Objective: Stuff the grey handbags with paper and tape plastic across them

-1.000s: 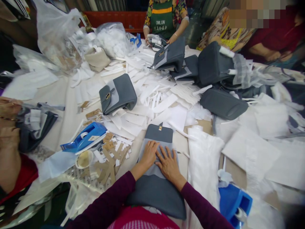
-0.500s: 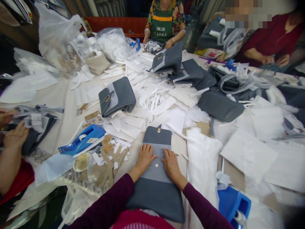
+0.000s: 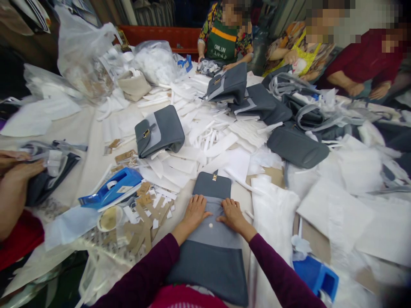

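A dark grey bag (image 3: pixel 212 267) with a lighter grey middle band lies in front of me, its flap laid out away from my body. A gold clasp (image 3: pixel 215 176) shows on the flap, and a small pale round disc (image 3: pixel 210 225) sits on the light band. My left hand (image 3: pixel 195 212) rests on the band's left side, fingers stretched out. On the right side lies my right hand (image 3: pixel 233 215), its fingers extended and slightly bent. Both hands press on the bag without gripping anything visible.
Left of the bag are a blue tape dispenser (image 3: pixel 112 187) and paper tags (image 3: pixel 150 211). A folded grey bag (image 3: pixel 168 126) and more grey bags (image 3: pixel 297 145) lie among white paper strips. Another blue dispenser (image 3: pixel 316 276) is at right. Co-workers handle things around the table.
My right hand has shifted slightly on the bag; my left hand has barely moved. The view has turned a little, and a co-worker in a yellow apron now shows at the back right.
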